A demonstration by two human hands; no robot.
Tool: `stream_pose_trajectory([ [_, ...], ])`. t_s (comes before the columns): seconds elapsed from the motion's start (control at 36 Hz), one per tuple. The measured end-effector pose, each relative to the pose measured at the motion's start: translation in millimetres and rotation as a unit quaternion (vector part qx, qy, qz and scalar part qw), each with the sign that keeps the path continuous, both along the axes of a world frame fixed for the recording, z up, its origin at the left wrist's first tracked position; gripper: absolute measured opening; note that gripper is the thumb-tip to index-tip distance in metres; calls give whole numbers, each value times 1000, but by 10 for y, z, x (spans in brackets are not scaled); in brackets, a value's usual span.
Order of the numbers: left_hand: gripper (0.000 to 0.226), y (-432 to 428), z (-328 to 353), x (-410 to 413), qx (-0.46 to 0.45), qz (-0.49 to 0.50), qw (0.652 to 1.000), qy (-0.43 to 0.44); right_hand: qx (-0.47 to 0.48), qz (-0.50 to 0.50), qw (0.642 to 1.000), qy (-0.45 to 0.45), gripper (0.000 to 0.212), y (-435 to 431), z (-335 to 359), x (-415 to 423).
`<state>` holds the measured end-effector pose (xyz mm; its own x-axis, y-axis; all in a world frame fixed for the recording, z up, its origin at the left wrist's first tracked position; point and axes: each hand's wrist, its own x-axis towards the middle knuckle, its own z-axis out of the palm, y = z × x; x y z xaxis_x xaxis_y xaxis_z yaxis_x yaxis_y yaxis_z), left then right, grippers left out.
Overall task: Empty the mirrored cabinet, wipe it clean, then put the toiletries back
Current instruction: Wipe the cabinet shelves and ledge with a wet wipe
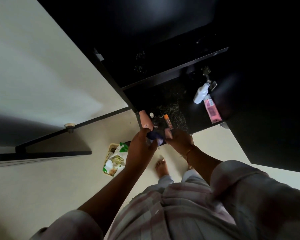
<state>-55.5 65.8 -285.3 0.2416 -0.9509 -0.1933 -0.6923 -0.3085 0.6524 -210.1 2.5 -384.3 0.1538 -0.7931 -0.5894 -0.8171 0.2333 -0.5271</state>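
The dark cabinet stands open, its lower shelf (196,115) speckled. At the shelf's front left edge stand a pink tube (145,119), a small white-capped bottle (152,115) and an orange-capped stick (168,121). My left hand (140,149) and my right hand (179,141) meet at that edge around a dark blue and lilac item (155,137). My right fingers also hold a small pink tube (168,132). Far right on the shelf lie a white bottle (200,93) and a pink tube (212,109). The upper shelf (173,73) looks bare.
The open cabinet door (47,137) sticks out at the left, with a round knob (69,125). On the pale floor below lies a basket with green and white packets (115,160). My bare foot (161,168) stands beside it.
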Motion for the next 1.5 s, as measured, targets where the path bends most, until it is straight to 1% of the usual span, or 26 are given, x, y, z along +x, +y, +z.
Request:
stream_pose_trajectory([
  [0.06, 26, -7, 52, -86, -11, -9, 1000, 6, 12, -14, 1000, -12, 34, 30, 47, -145],
  [0.14, 24, -81, 121, -260, -28, -24, 999, 24, -4, -76, 997, -6, 37, 13, 68, -389],
  [0.19, 29, -188, 117, -382, -35, -39, 998, 42, -8, -137, 991, 6, 49, -61, 76, -533],
  [0.25, 32, -334, 72, -505, -39, -44, 997, 59, -16, -188, 982, 22, 67, -165, 97, -662],
  [0.28, 33, -418, 45, -573, -42, -49, 996, 65, -19, -200, 979, 27, 71, -220, 109, -721],
  [0.36, 32, -708, -50, -788, -54, -50, 996, 47, -23, -231, 972, 39, 70, -381, 78, -888],
  [0.42, 31, -906, -123, -917, -58, -42, 996, 49, -23, -251, 967, 44, 74, -470, 48, -982],
  [0.56, 23, -1270, -344, -1152, -43, -44, 996, 58, -23, -267, 963, 39, 81, -631, -23, -1118],
  [0.61, 21, -1364, -428, -1207, -34, -34, 997, 57, -20, -268, 962, 41, 78, -681, -71, -1159],
  [0.72, 14, -1487, -531, -1314, -22, -23, 998, 59, -6, -234, 970, 66, 59, -768, -73, -1206],
  [0.83, 17, -1554, -559, -1419, -36, -28, 998, 34, -16, -248, 967, 62, 61, -801, -93, -1223],
  [0.94, 19, -1587, -515, -1511, -61, -45, 996, 47, -13, -259, 964, 59, 61, -804, -96, -1230],
  [1.08, 12, -1613, -526, -1569, -57, -60, 995, 46, 13, -248, 966, 73, 55, -844, -99, -1266],
  [1.17, 12, -1622, -531, -1566, -55, -70, 995, 42, 19, -243, 968, 68, 47, -854, -93, -1294],
  [1.33, 17, -1607, -505, -1570, -48, -70, 994, 62, -8, -253, 966, 52, 42, -792, -66, -1285],
  [1.44, 15, -1601, -484, -1583, -35, -64, 995, 71, -29, -249, 966, 58, 36, -739, -23, -1251],
  [1.5, 21, -1602, -485, -1589, -34, -60, 996, 63, -37, -241, 968, 58, 34, -724, -3, -1247],
])
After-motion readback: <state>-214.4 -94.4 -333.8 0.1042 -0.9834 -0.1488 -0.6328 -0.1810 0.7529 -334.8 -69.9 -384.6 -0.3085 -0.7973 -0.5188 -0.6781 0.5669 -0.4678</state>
